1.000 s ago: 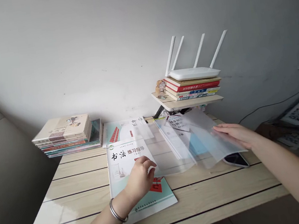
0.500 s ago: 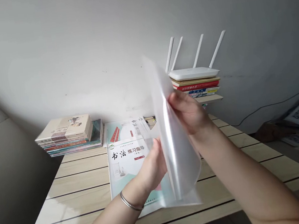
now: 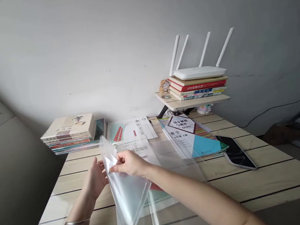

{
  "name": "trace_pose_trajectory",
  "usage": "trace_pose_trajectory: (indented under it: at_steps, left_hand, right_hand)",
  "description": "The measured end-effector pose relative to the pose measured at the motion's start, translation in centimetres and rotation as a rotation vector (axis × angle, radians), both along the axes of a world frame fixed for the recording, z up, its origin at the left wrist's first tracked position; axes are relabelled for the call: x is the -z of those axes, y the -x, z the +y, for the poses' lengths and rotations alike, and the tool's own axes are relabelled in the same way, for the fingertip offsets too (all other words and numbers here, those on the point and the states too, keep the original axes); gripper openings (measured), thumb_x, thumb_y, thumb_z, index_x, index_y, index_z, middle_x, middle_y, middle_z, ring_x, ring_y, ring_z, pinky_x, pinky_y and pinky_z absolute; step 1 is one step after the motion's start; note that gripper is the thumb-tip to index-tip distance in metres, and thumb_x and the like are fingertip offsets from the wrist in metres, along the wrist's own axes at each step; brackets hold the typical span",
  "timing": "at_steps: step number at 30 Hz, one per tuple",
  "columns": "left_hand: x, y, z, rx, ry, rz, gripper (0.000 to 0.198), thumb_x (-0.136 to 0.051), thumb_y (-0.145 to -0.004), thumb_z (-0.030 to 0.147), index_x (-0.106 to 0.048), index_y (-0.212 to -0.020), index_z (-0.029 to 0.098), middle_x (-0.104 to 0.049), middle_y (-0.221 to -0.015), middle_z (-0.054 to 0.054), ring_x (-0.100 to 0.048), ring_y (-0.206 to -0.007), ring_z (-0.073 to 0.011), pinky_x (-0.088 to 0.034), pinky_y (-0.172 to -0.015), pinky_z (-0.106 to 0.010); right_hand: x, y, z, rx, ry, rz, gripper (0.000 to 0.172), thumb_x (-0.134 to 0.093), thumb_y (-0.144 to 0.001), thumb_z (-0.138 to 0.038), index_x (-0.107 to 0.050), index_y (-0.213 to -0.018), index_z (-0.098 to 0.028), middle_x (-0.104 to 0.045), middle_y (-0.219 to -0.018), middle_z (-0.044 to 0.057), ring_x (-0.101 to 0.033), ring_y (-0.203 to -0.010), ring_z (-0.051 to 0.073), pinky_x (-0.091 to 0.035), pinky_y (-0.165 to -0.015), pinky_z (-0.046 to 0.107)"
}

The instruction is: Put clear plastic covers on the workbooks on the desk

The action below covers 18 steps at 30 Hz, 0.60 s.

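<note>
A clear plastic book cover (image 3: 127, 194) stands folded up above the table at the left of centre, one flap spreading flat to the right. My right hand (image 3: 130, 163) pinches its upper part between thumb and fingers. Close behind the raised fold is my left hand (image 3: 95, 178), fingers apart and partly screened by the plastic; whether they touch it is unclear. Beneath the cover lies a white calligraphy workbook (image 3: 139, 147), its title blurred through the film. A similar workbook (image 3: 127, 131) lies just behind it.
A stack of books (image 3: 69, 128) stands at the back left. On the right are a maths book (image 3: 189, 138) and a phone (image 3: 236, 152). A small raised shelf (image 3: 193, 102) carries books and a white router (image 3: 200, 72) against the wall.
Both hands have moved left and the plastic cover has come with them, lower and now partly spread over the workbook. My left hand has shifted to behind the fold. The maths book and phone have come into view.
</note>
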<state>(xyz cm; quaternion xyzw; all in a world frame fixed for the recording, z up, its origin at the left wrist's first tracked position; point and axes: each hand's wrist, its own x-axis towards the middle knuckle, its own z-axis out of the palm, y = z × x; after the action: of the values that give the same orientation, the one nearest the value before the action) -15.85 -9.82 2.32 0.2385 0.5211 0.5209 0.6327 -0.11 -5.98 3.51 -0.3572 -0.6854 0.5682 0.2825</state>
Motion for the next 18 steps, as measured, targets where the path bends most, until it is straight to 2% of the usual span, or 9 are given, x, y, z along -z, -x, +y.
trace_pose_trajectory:
  at_steps: [3,7,12,15,18]
  left_hand:
    - [0.3,1.6,-1.2,0.029,0.079,0.077,0.041,-0.051,-0.082,0.058,-0.058,-0.088,0.018,-0.066,-0.088,-0.007,-0.065,-0.071,-0.0205,-0.053,-0.057,-0.032]
    - [-0.1,1.6,-1.9,0.107,0.077,0.150,0.043,-0.060,-0.076,0.056,-0.057,-0.097,0.019,-0.065,-0.092,-0.006,-0.066,-0.070,-0.0202,-0.054,-0.058,-0.033]
    - [-0.3,1.3,-1.7,0.086,0.093,0.217,0.033,-0.065,-0.071,0.039,-0.055,-0.094,0.018,-0.066,-0.092,-0.006,-0.066,-0.069,-0.0184,-0.054,-0.060,-0.032]
    - [-0.5,1.6,-1.7,0.099,0.091,0.227,0.033,-0.060,-0.072,0.035,-0.058,-0.099,0.016,-0.067,-0.101,-0.012,-0.068,-0.077,-0.0226,-0.055,-0.063,-0.034]
    - [-1.0,1.8,-2.1,0.113,0.086,0.249,0.038,-0.060,-0.073,0.037,-0.059,-0.102,0.013,-0.068,-0.106,-0.016,-0.069,-0.082,-0.0273,-0.056,-0.067,-0.039]
  right_hand:
    - [2.0,0.5,-1.5,0.073,0.007,-0.099,0.048,-0.079,-0.057,-0.048,-0.040,-0.060,-0.020,-0.042,-0.052,-0.009,-0.039,-0.050,0.008,-0.028,-0.047,0.021]
    - [3.1,0.2,-2.9,0.075,0.045,-0.095,0.046,-0.075,-0.063,-0.050,-0.039,-0.062,-0.021,-0.044,-0.051,-0.008,-0.043,-0.048,0.009,-0.029,-0.046,0.021]
    - [4.1,-0.7,-4.0,0.024,0.095,-0.006,0.050,-0.069,-0.067,-0.063,-0.042,-0.064,-0.021,-0.050,-0.049,-0.005,-0.047,-0.045,0.010,-0.033,-0.045,0.022]
    - [4.3,-1.3,-4.5,0.035,0.116,0.034,0.051,-0.064,-0.069,-0.067,-0.044,-0.065,-0.021,-0.054,-0.051,-0.003,-0.048,-0.045,0.010,-0.035,-0.047,0.023]
    - [4.0,-2.1,-4.9,0.079,0.124,0.021,0.049,-0.064,-0.069,-0.066,-0.044,-0.064,-0.021,-0.056,-0.051,-0.002,-0.049,-0.045,0.011,-0.038,-0.048,0.025]
